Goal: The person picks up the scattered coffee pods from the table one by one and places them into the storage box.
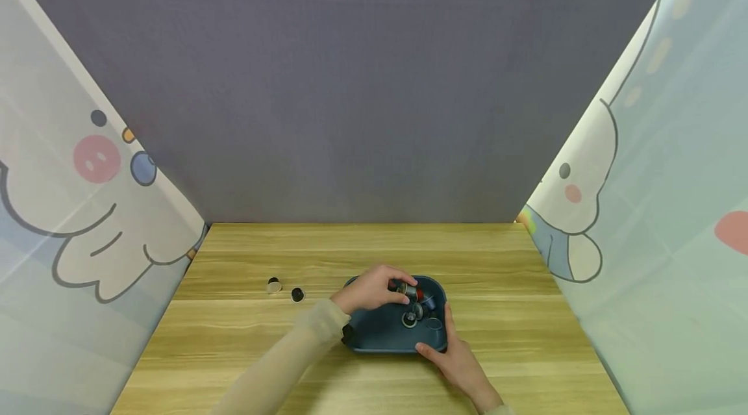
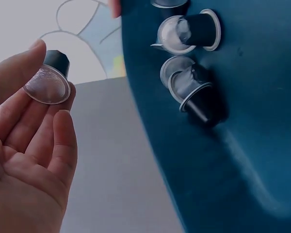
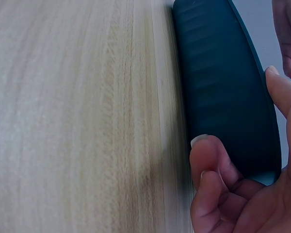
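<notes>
A dark coffee capsule with a pale foil lid (image 2: 48, 85) is pinched between the thumb and fingers of my left hand (image 1: 374, 288), over the far side of the dark blue tray (image 1: 382, 334). Inside the tray, several more capsules (image 1: 410, 319) lie tumbled toward its right end; dark ones (image 2: 201, 29) with foil lids show in the left wrist view. My right hand (image 1: 458, 363) grips the tray's near right corner. In the right wrist view its thumb lies on the rim and its other fingers (image 3: 206, 155) curl against the outer wall.
On the wooden table (image 1: 497, 272), a light capsule (image 1: 274, 286) and a black capsule (image 1: 297, 295) stand apart, left of the tray. A grey panel (image 1: 362, 90) rises behind the table, with cartoon-printed sheets (image 1: 654, 207) at both sides.
</notes>
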`<action>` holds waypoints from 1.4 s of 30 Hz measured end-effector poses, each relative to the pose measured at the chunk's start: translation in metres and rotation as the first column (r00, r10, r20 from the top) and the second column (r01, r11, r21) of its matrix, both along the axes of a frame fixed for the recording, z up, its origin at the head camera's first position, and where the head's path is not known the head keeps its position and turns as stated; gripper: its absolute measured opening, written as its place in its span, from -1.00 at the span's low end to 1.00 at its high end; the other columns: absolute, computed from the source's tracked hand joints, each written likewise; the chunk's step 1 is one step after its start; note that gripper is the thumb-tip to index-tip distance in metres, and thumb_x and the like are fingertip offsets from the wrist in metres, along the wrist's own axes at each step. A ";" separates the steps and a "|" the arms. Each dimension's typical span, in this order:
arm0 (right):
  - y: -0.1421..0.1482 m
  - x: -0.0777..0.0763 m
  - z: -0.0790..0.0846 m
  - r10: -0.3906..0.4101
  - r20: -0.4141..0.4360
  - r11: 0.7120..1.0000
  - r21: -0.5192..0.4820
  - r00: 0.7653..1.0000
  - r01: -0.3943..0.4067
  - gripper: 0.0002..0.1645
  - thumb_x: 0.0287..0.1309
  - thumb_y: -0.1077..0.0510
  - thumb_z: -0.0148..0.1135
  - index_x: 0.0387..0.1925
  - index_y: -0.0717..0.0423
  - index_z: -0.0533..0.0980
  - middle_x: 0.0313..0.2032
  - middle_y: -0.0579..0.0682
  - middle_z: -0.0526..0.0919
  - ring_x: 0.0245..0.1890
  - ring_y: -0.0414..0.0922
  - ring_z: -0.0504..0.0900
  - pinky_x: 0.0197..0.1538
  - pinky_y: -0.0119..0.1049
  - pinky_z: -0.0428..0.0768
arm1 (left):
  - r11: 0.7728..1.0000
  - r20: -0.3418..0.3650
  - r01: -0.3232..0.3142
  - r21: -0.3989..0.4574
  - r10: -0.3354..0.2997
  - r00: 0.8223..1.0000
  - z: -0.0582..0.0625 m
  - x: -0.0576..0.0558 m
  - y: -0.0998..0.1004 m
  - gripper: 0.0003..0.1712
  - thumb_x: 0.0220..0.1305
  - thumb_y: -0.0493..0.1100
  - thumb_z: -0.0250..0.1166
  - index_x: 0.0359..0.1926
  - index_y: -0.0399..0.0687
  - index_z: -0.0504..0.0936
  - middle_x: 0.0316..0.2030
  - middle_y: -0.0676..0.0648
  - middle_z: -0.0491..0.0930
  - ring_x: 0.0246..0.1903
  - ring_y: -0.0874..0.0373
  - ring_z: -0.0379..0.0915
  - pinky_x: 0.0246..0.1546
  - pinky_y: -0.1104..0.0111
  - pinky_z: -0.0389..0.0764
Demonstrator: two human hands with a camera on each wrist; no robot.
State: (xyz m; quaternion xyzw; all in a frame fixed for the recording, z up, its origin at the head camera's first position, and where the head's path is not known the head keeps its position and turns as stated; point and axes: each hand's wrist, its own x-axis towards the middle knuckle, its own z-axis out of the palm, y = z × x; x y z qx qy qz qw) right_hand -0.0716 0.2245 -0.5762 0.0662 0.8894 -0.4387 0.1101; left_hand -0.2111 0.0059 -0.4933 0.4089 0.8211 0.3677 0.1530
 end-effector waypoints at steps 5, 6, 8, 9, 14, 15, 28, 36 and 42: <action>0.001 0.000 0.000 0.001 -0.022 1.000 0.023 1.000 0.000 0.37 0.19 -0.30 0.32 0.58 0.11 -0.38 -0.56 0.03 0.55 -0.57 -0.08 0.57 -0.33 -0.13 0.56 | 0.999 -0.015 0.032 -0.037 -0.032 0.999 -0.003 0.000 0.008 -0.56 0.25 -0.07 0.44 0.15 0.04 0.68 0.15 0.09 0.58 -0.03 0.24 0.53 -0.13 0.45 0.53; 0.001 0.000 0.000 0.002 -0.030 0.999 0.032 1.000 -0.001 0.37 0.19 -0.29 0.33 0.58 0.12 -0.37 -0.52 0.04 0.57 -0.52 -0.07 0.59 -0.29 -0.09 0.58 | 0.999 -0.017 0.036 -0.039 -0.036 0.999 -0.004 0.000 0.009 -0.57 0.25 -0.07 0.44 0.14 0.05 0.68 0.15 0.10 0.58 -0.02 0.22 0.53 -0.13 0.46 0.53; 0.002 0.000 -0.001 0.002 -0.047 0.999 0.045 0.999 0.000 0.37 0.18 -0.29 0.34 0.58 0.15 -0.34 -0.40 0.12 0.62 -0.40 -0.03 0.63 -0.21 -0.01 0.61 | 0.998 -0.022 0.047 -0.037 -0.048 0.999 -0.007 -0.001 0.012 -0.58 0.24 -0.08 0.45 0.13 0.07 0.69 0.13 0.12 0.58 -0.07 0.21 0.54 -0.16 0.48 0.52; 0.002 0.000 -0.001 0.001 -0.055 0.999 0.047 0.999 0.001 0.37 0.17 -0.28 0.35 0.58 0.16 -0.33 -0.35 0.17 0.64 -0.36 0.00 0.65 -0.19 0.03 0.61 | 0.998 -0.027 0.055 -0.036 -0.056 0.998 -0.009 -0.002 0.013 -0.58 0.24 -0.08 0.45 0.12 0.07 0.69 0.12 0.13 0.59 -0.13 0.22 0.55 -0.20 0.49 0.52; 0.003 0.001 -0.004 -0.006 -0.073 0.998 0.055 0.997 0.010 0.37 0.15 -0.30 0.36 0.58 0.17 -0.29 -0.04 0.47 0.59 -0.16 0.18 0.67 -0.08 0.14 0.60 | 0.995 -0.039 0.093 -0.033 -0.095 0.995 -0.015 -0.003 0.017 -0.59 0.21 -0.09 0.47 0.10 0.03 0.71 0.03 0.17 0.61 -0.29 0.24 0.53 -0.31 0.52 0.52; 0.003 0.001 -0.005 -0.006 -0.073 0.998 0.055 0.997 0.010 0.37 0.15 -0.30 0.36 0.58 0.17 -0.29 -0.02 0.49 0.58 -0.15 0.20 0.67 -0.07 0.14 0.60 | 0.994 -0.040 0.101 -0.035 -0.103 0.994 -0.015 -0.003 0.018 -0.59 0.21 -0.09 0.47 0.10 0.03 0.71 0.02 0.17 0.61 -0.26 0.22 0.55 -0.30 0.53 0.52; 0.001 -0.002 -0.004 0.008 -0.017 1.000 0.016 1.000 -0.008 0.37 0.20 -0.30 0.31 0.57 0.11 -0.40 -0.60 0.01 0.48 -0.68 -0.10 0.47 -0.46 -0.23 0.44 | 0.979 -0.018 0.191 -0.076 -0.193 0.981 -0.024 -0.011 0.032 -0.61 0.20 -0.14 0.48 0.07 0.00 0.73 -0.16 0.25 0.61 -0.36 0.31 0.50 -0.40 0.53 0.51; 0.000 -0.002 -0.003 0.014 -0.009 1.000 -0.010 1.000 -0.014 0.37 0.21 -0.30 0.30 0.57 0.09 -0.43 -0.67 -0.02 0.48 -0.75 -0.12 0.46 -0.55 -0.27 0.42 | 0.969 0.058 0.219 -0.111 -0.214 0.975 -0.036 -0.019 0.041 -0.62 0.19 -0.15 0.48 0.06 0.06 0.73 -0.18 0.30 0.62 -0.35 0.36 0.48 -0.41 0.52 0.52; 0.001 -0.001 -0.003 0.015 0.001 0.999 -0.043 1.000 -0.015 0.38 0.21 -0.29 0.31 0.57 0.07 -0.46 -0.70 -0.03 0.50 -0.75 -0.11 0.50 -0.58 -0.28 0.46 | 0.963 0.131 0.253 -0.096 -0.240 0.962 -0.048 -0.026 0.046 -0.63 0.18 -0.18 0.48 0.04 0.05 0.74 -0.16 0.29 0.64 -0.25 0.34 0.54 -0.35 0.52 0.56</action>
